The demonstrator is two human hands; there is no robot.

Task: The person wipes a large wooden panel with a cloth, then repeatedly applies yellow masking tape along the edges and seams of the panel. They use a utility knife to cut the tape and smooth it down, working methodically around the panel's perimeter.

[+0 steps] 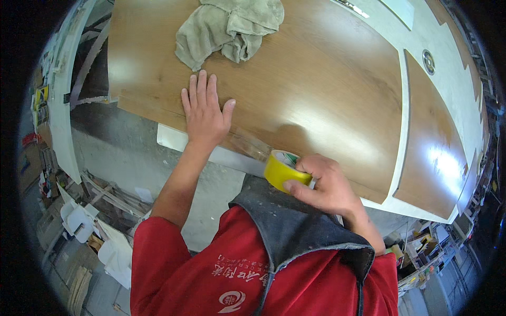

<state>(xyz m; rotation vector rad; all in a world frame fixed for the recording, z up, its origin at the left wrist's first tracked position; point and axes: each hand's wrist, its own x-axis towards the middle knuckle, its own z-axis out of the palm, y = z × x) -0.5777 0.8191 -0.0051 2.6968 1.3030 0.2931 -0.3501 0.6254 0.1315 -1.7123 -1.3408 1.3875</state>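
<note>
My left hand (pixel 207 113) lies flat on a large brown wood-grain panel (pixel 327 79), fingers stretched out just below a crumpled grey-green cloth (pixel 226 31). At the panel's near edge, my right hand (pixel 329 181) grips a roll of yellow tape (pixel 279 172), thumb on its near side and fingers at its core. A clear, shiny strip of tape (pixel 252 145) runs from the roll onto the panel edge, toward my left hand. Close to my body, the roll hangs over a dark apron (pixel 295 210).
Right of the large panel, a second wood-grain panel (pixel 429 142) lies on a white surface (pixel 448 68) with a round metal disc (pixel 428 61) beyond it. White chair-like pieces (pixel 79 221) stand on the floor at lower left. A cluttered shelf (pixel 421 253) is at lower right.
</note>
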